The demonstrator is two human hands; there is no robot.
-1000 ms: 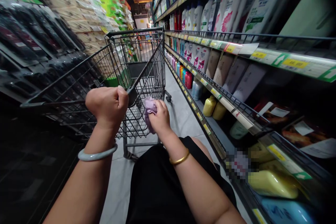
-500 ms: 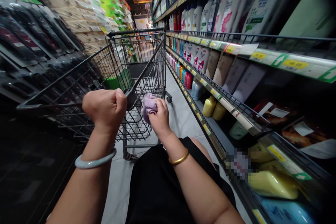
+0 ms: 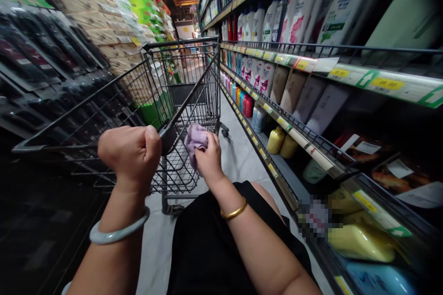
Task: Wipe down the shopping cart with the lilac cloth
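Observation:
My left hand (image 3: 129, 154), with a pale bangle on its wrist, is wrapped in a fist round the near top rim of the wire shopping cart (image 3: 185, 101). A crumpled light purple cloth (image 3: 197, 139) is bunched in my right hand (image 3: 211, 156), whose fingers are closed on it. The cloth hangs just right of the cart's near corner, in front of the basket wires; whether it touches them I cannot tell. A gold bangle circles my right wrist.
Shelves (image 3: 294, 62) of shampoo bottles line the right side, with yellow bottles (image 3: 276, 140) on the lowest level. Hanging packs (image 3: 51, 50) and stacked paper-like packages (image 3: 117, 14) line the left. A cart wheel (image 3: 224, 130) rests on the grey tiled floor (image 3: 242, 156).
My left hand and the cart's near rim have shifted a little left and down, towards me. My right hand keeps hold of the cloth and has barely moved.

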